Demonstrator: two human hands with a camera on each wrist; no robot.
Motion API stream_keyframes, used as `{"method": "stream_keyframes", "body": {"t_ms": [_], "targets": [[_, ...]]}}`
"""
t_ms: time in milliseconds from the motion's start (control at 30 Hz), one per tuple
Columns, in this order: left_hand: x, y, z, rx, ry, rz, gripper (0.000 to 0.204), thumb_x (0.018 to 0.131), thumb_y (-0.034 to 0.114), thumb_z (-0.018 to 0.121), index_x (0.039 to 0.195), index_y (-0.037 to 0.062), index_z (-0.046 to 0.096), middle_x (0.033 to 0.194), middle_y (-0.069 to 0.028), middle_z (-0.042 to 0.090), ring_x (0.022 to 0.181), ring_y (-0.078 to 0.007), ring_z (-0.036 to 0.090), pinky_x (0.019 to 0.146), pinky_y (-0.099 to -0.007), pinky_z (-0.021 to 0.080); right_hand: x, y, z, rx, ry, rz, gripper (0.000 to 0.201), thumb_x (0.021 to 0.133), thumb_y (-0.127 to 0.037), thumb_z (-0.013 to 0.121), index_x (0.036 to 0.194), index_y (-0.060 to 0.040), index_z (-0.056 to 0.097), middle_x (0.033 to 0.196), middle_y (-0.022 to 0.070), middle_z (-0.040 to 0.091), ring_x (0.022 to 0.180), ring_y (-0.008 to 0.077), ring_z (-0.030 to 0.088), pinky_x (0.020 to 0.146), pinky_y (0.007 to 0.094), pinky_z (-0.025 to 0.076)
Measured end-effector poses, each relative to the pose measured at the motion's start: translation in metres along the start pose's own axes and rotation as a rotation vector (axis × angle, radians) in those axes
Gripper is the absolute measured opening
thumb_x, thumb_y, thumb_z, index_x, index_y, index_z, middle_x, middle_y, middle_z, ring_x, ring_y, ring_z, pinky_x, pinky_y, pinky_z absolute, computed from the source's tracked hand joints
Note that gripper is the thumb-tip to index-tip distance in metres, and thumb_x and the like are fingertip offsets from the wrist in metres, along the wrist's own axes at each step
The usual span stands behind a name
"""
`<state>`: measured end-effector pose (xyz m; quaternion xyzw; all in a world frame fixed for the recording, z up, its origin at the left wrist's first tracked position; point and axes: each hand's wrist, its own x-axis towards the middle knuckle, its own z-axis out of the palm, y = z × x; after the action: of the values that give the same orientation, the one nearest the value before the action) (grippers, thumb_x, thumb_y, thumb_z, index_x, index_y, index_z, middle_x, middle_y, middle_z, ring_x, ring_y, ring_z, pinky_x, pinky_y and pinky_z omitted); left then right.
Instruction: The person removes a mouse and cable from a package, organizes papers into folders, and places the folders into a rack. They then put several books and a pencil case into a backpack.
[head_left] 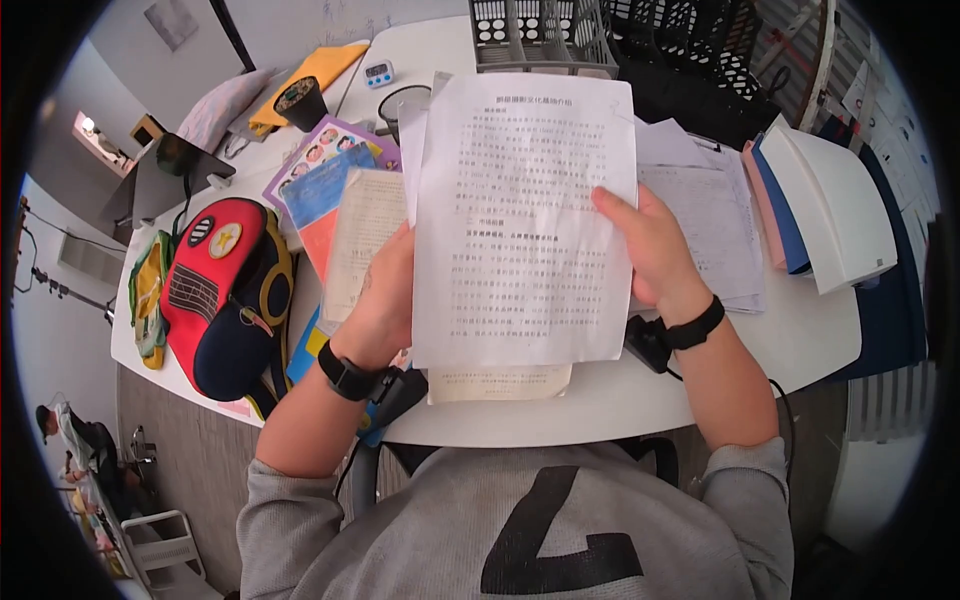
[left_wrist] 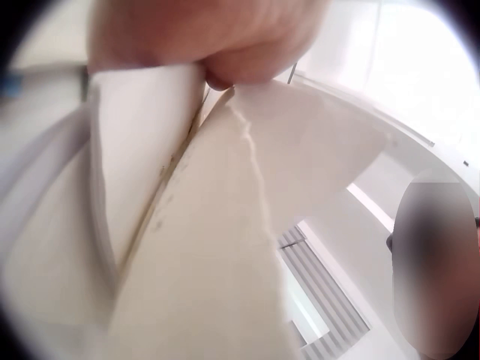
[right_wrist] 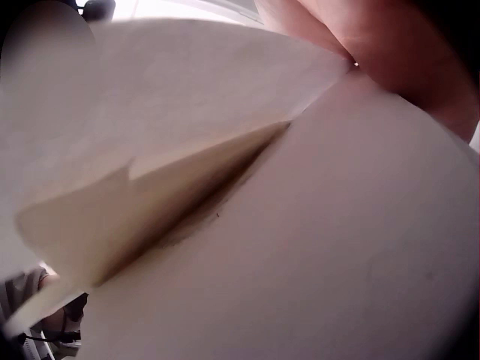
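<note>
A white printed sheet [head_left: 525, 240] is held up over the table's near edge, facing me. My right hand [head_left: 655, 245] pinches its right edge, thumb on the printed face and fingers behind. On the opposite edge, my left hand [head_left: 385, 300] grips the sheets from the side, most of its fingers hidden behind them. A yellowed printed page [head_left: 500, 386] sticks out below the white sheet. Seen from the left wrist, several layers of paper [left_wrist: 202, 240] fan apart below the hand. The right wrist view shows a yellowish sheet [right_wrist: 90, 217] between paler ones.
At the left lies a red and navy backpack [head_left: 215, 295], beside colourful booklets [head_left: 325, 195] and a yellowed printed booklet [head_left: 368, 225]. Loose papers [head_left: 700, 220] spread to the right, near a white box-like object [head_left: 825, 205]. Grey plastic baskets [head_left: 540, 35] and a potted cactus [head_left: 300, 100] stand farther back.
</note>
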<state>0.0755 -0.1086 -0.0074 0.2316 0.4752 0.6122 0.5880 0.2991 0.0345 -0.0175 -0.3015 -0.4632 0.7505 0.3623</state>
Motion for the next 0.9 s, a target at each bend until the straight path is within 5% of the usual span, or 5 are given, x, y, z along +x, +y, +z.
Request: {"method": "stream_keyframes", "body": {"t_ms": [333,433,500,600,900], "targets": [[0.007,-0.013,-0.025,-0.311,-0.125,-0.185,0.047,0.107,0.029,0.041,0.139,-0.0043,0.049,0.132,-0.0166,0.061,0.117,-0.0243,0.063,0.100,-0.0380,0.052,-0.009,-0.006,-0.019,-0.136,-0.055,0.176,0.045,0.102,-0.027,0.057,0.137,-0.0001,0.052,0.130,0.0167,0.061,0.107,0.0204,0.066,0.089,0.0323,0.055],[0.006,-0.017,-0.035,-0.403,-0.101,-0.218,0.046,0.108,0.027,0.038,0.140,-0.0045,0.048,0.132,-0.0171,0.061,0.117,-0.0254,0.063,0.100,-0.0388,0.052,-0.045,-0.008,-0.019,-0.444,0.089,0.058,0.053,0.096,-0.020,0.064,0.144,-0.0034,0.048,0.145,0.0163,0.049,0.113,0.0233,0.063,0.093,0.0355,0.053],[0.005,-0.017,-0.036,-0.423,-0.079,-0.236,0.045,0.108,0.026,0.037,0.141,-0.0046,0.047,0.133,-0.0172,0.060,0.118,-0.0258,0.063,0.101,-0.0392,0.052,-0.059,-0.012,-0.040,-1.129,-0.275,-0.530,0.068,0.087,-0.013,0.070,0.149,-0.0050,0.042,0.156,0.0164,0.035,0.116,0.0298,0.061,0.098,0.0422,0.051],[0.003,-0.019,-0.038,-0.455,-0.069,-0.315,0.046,0.108,0.025,0.037,0.141,-0.0054,0.046,0.135,-0.0174,0.059,0.118,-0.0256,0.062,0.101,-0.0393,0.052,-0.077,-0.019,-0.022,-1.440,-0.517,-0.574,0.064,0.081,-0.009,0.072,0.142,-0.0054,0.052,0.147,0.0163,0.048,0.112,0.0331,0.063,0.099,0.0429,0.050],[0.001,-0.015,-0.040,-0.302,-0.014,-0.225,0.045,0.107,0.024,0.039,0.140,-0.0068,0.047,0.132,-0.0189,0.060,0.115,-0.0267,0.064,0.097,-0.0399,0.054,-0.051,-0.037,-0.025,-1.048,-0.653,-0.359,0.016,0.081,-0.004,0.071,0.097,-0.0031,0.075,0.113,0.0106,0.071,0.104,0.0278,0.066,0.093,0.0367,0.050]]}}
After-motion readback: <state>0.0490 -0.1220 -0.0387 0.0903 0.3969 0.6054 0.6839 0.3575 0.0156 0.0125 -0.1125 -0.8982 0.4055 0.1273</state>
